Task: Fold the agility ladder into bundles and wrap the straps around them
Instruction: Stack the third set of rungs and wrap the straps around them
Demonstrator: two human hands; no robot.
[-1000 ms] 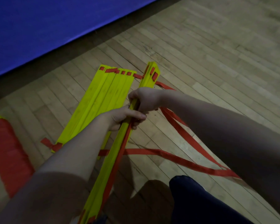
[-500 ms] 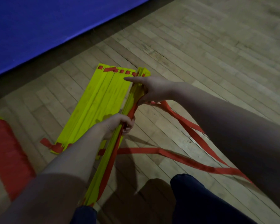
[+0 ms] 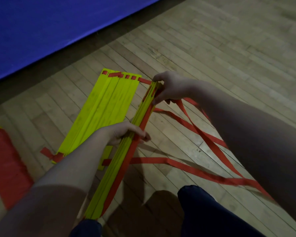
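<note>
At far left, on the wooden floor (image 3: pixel 220 57), a wrapped bundle (image 3: pixel 5 165) lies all in red with a yellow end peeking out. That one looks finished. Just right of it, the flat rungs (image 3: pixel 99 113) lie side by side on the boards, red tabs at both ends, not yet gathered.

Now the action. The left hand (image 3: pixel 125 134) is clamped round the middle of the held stack (image 3: pixel 108 182), which stands on edge and runs from the near knees out toward the far mat. A red strap (image 3: pixel 126 161) lies along its right side under that thumb.

And here's the change. A second ago both hands sat bunched together mid-stack; half a second ago the right hand was reaching out with its fingers straight. Now the right hand (image 3: pixel 171 88) has arrived at the far end, fingers curled over the tips of the rungs, squeezing them together, thumb down on the strap.

I read that as squaring up the stack and pinning the strap along its length, so the fold looks done and the wrapping comes next.

Off to the right, the loose straps (image 3: pixel 186 165) trail across the floor in long slack loops, plenty left to wind, and they could easily tangle.
</note>
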